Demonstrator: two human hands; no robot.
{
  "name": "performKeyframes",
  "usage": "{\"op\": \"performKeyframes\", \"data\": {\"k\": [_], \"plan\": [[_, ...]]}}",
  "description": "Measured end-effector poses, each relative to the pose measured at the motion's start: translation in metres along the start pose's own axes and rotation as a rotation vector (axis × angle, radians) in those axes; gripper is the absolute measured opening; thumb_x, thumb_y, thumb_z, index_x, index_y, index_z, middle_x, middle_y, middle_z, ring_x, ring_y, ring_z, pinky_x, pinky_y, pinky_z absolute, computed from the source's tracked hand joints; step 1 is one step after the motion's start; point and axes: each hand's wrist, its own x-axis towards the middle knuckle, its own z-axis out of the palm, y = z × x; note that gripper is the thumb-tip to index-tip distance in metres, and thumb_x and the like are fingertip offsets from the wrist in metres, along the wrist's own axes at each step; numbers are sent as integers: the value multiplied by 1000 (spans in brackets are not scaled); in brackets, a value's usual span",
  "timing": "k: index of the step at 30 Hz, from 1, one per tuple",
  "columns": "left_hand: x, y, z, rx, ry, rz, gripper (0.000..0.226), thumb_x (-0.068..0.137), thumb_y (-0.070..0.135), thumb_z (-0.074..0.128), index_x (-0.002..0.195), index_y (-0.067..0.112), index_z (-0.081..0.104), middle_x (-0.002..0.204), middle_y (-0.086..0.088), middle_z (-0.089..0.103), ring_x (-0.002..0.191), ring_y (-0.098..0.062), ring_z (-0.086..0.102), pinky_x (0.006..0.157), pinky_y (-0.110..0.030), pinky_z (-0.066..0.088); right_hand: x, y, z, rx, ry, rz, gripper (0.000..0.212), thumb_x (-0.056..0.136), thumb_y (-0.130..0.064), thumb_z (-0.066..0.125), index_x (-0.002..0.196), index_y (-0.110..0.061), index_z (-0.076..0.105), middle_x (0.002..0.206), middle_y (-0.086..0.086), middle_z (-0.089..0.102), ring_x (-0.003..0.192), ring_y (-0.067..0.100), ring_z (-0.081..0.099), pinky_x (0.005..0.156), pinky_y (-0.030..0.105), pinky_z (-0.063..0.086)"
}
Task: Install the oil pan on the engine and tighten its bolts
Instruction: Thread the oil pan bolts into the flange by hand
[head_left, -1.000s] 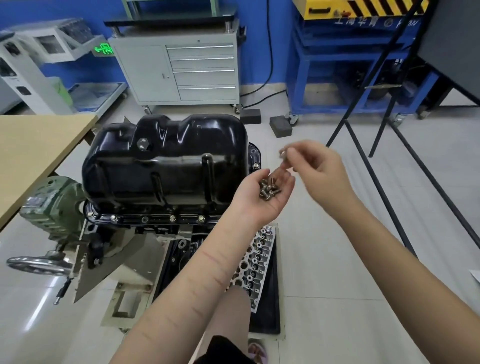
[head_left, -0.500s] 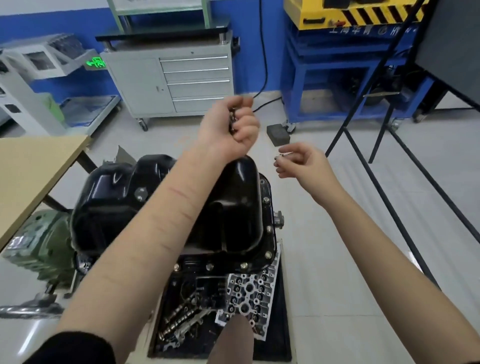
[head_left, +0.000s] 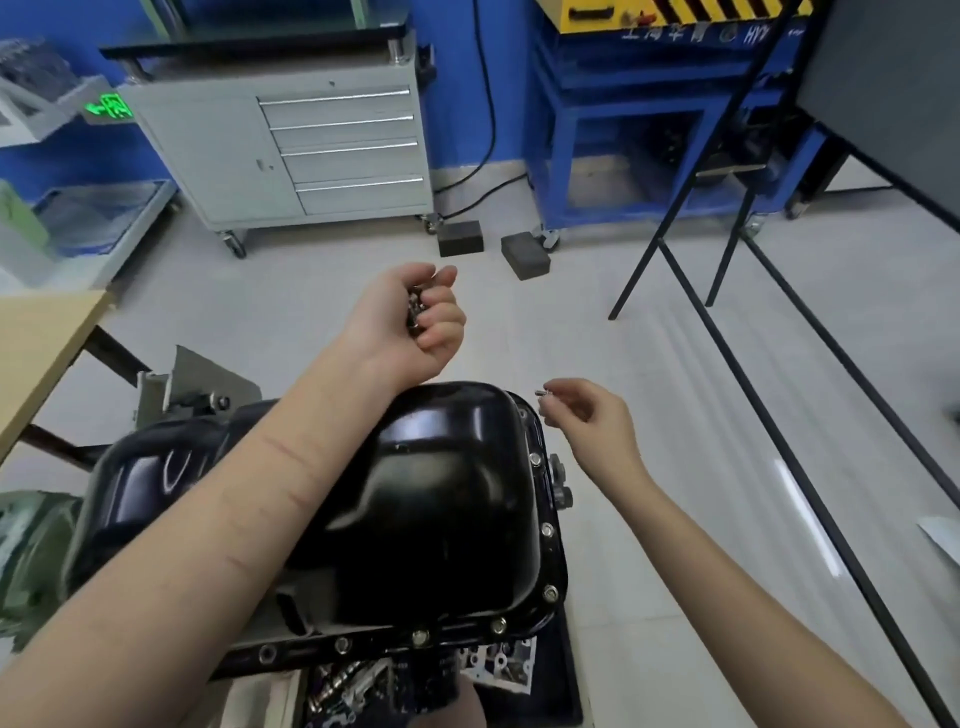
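With the glossy black stamped-steel oil pan (head_left: 415, 499) already seated on the engine, the left hand (head_left: 410, 322) cups spare bolts while the right hand (head_left: 592, 421) pinches one small silver bolt (head_left: 543, 393), best started by fingers, seemingly in an empty far-edge flange hole.

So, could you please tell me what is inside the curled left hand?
Several small metal bolts show in the gap between the palm and curled fingers of the left hand. Their number cannot be told, since the fingers cover most of them.

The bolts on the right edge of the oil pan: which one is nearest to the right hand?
The farthest-back bolt of those seen on the oil pan edge, just below the right hand. The other bolts sit lower in the picture.
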Motion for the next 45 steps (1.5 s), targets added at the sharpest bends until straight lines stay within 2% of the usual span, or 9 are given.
{"op": "performKeyframes", "data": {"k": [4, 7, 10, 12, 16, 24, 32, 37, 45], "plan": [[2, -3, -1, 28, -14, 22, 29, 93, 19, 36, 69, 10, 48, 39, 6, 29, 26, -6, 24, 25, -14, 13, -10, 11, 12, 111, 62, -8, 14, 85, -3, 62, 90, -16, 64, 83, -4, 67, 80, 11, 64, 80, 20, 52], [2, -1, -2, 17, -5, 49, 29, 93, 18, 37, 69, 9, 49, 39, 6, 29, 26, -6, 24, 25, -14, 14, -4, 9, 7, 65, -1, -38, 14, 85, -2, 62, 93, -12, 66, 86, 0, 67, 86, 19, 65, 83, 25, 51], [0, -1, -1, 19, 1, 52, 29, 93, 18, 37, 68, 9, 50, 40, 6, 29, 27, -6, 24, 26, -14, 14, 0, 4, 0, -132, -87, -133, 17, 83, -2, 63, 99, -4, 69, 85, -3, 65, 78, 8, 62, 76, 6, 46], [0, -2, -1, 21, 6, 54, 30, 93, 17, 37, 67, 8, 50, 41, 6, 30, 27, -6, 25, 26, -14, 14, 2, -1, -3, -258, -131, -216, 19, 83, -2, 63, 101, -3, 68, 84, -1, 64, 76, 8, 60, 74, 2, 43], [-1, 0, 0, 5, 4, 47, 32, 93, 17, 37, 66, 7, 51, 41, 5, 30, 27, -6, 25, 27, -14, 14, 8, -10, -8, -546, -270, -363, 17, 86, -6, 60, 101, -3, 67, 95, 10, 68, 89, 23, 61, 84, 28, 45], [-3, -2, 2, 34, 8, 33, 29, 93, 17, 38, 69, 7, 51, 42, 5, 32, 28, -6, 26, 27, -14, 14, 14, -23, -5, -952, -433, -490, 23, 93, -10, 47, 108, -5, 63, 103, 10, 55, 98, 26, 51, 80, 40, 44], [-3, -4, 6, 113, 1, -5, 27, 94, 20, 38, 74, 8, 52, 43, 5, 32, 28, -5, 26, 27, -14, 14, 21, -30, 1, -1140, -525, -513, 23, 88, -1, 48, 106, -7, 61, 101, 8, 52, 94, 25, 52, 76, 36, 47], [-3, -5, 7, 146, -1, -13, 27, 94, 20, 38, 74, 8, 52, 43, 5, 32, 28, -5, 26, 27, -14, 15, 18, -28, 5, -1248, -449, -584, 13, 92, -4, 45, 102, -5, 54, 101, 8, 50, 97, 24, 49, 65, 27, 32], [-3, -5, 7, 156, -8, -25, 27, 94, 21, 38, 75, 8, 52, 43, 5, 32, 28, -5, 26, 26, -13, 15, 19, -25, -1, -1187, -483, -644, 21, 88, -2, 46, 107, -8, 55, 99, 8, 49, 93, 24, 47, 63, 30, 33]]}}
